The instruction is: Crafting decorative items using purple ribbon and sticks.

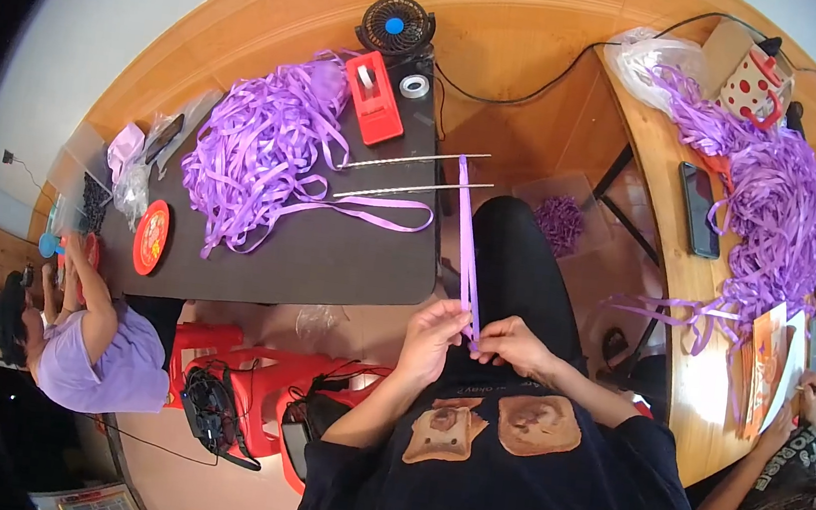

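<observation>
A purple ribbon (467, 252) runs, in two strands, from two thin metal rods (414, 162) down to my hands in front of my chest. The rods stick out past the right edge of the dark table. My left hand (436, 337) pinches the ribbon between thumb and fingers. Close beside it, my right hand (518, 349) is closed on the ribbon's lower end. The fingertips hide exactly how the ends lie. A large tangled heap of purple ribbon (265, 143) covers the back of the dark table, with a loose loop reaching toward the rods.
On the dark table (315, 275) are a red tape dispenser (375, 100), a tape roll (414, 86), a black fan (395, 26) and a red plate (151, 238). The wooden table (676, 331) at right holds more ribbon (780, 217) and a phone (699, 210). People sit on both sides.
</observation>
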`<state>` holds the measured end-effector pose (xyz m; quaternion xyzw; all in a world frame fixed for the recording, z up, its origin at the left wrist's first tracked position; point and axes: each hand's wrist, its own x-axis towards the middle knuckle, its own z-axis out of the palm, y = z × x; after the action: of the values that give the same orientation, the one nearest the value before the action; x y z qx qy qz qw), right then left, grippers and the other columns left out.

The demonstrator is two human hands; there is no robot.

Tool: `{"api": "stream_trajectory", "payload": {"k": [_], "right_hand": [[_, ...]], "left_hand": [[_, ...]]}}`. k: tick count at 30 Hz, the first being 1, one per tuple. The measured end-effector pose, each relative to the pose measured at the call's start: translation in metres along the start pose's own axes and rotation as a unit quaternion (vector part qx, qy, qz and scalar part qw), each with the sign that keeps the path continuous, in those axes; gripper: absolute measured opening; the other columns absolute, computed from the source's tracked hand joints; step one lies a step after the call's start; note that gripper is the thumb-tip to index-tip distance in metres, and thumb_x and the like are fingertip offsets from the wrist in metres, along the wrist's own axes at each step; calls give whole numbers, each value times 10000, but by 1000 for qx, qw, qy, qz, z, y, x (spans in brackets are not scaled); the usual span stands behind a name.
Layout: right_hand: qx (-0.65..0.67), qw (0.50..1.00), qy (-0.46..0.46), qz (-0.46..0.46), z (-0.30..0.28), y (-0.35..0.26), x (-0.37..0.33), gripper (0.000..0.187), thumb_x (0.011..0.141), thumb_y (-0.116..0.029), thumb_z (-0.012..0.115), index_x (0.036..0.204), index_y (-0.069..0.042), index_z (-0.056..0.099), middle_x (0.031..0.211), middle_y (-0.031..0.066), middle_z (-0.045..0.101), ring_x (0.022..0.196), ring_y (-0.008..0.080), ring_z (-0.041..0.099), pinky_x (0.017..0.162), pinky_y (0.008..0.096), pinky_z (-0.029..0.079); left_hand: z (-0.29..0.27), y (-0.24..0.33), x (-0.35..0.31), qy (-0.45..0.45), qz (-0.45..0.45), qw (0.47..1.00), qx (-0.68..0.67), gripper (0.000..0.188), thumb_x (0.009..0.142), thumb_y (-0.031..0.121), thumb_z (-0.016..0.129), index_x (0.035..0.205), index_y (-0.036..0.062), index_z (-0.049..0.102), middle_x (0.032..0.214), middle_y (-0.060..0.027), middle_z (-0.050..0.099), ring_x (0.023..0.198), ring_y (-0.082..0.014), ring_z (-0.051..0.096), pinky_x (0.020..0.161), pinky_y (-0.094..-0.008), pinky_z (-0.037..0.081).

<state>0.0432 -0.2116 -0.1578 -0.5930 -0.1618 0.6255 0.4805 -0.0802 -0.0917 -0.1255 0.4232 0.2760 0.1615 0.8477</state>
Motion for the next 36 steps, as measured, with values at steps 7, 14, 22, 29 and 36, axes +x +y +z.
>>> {"api": "stream_trajectory", "payload": {"k": [7,14,22,29,36], "right_hand": [[-7,1000,-18,11,-4,2,1,70,759,-116,663,773,-48,673,731,38,669,611,69,593,486,185,412],[-43,998,-17,-39,-7,8,2,67,733,-81,671,764,-21,665,689,32,648,600,69,577,508,193,419],[-113,981,31,-155,-6,11,-7,117,722,-69,724,723,14,641,641,23,606,594,43,504,533,206,401],[-262,922,68,-278,-9,4,-16,188,670,-182,744,693,-26,640,662,89,578,575,201,574,525,294,439],[-420,770,113,-468,-19,-5,-10,292,637,-286,746,627,-42,586,657,74,551,638,246,565,534,342,456]], "left_hand": [[-6,-29,-1,45,49,989,129,427,754,41,688,1139,-22,515,922,-52,556,756,-111,553,668,-231,470],[-17,-33,9,0,-21,983,182,288,752,86,714,993,-14,593,782,-24,573,712,-78,542,640,-220,455],[-3,-21,44,35,20,999,18,174,802,146,681,949,86,611,824,29,593,736,-55,523,642,-208,426],[15,-14,65,54,15,993,-104,174,831,136,642,986,61,614,846,-3,609,751,-92,565,662,-231,469],[17,-12,77,20,15,979,-203,180,844,92,612,1013,32,617,908,-51,631,776,-109,592,654,-235,507]]}}
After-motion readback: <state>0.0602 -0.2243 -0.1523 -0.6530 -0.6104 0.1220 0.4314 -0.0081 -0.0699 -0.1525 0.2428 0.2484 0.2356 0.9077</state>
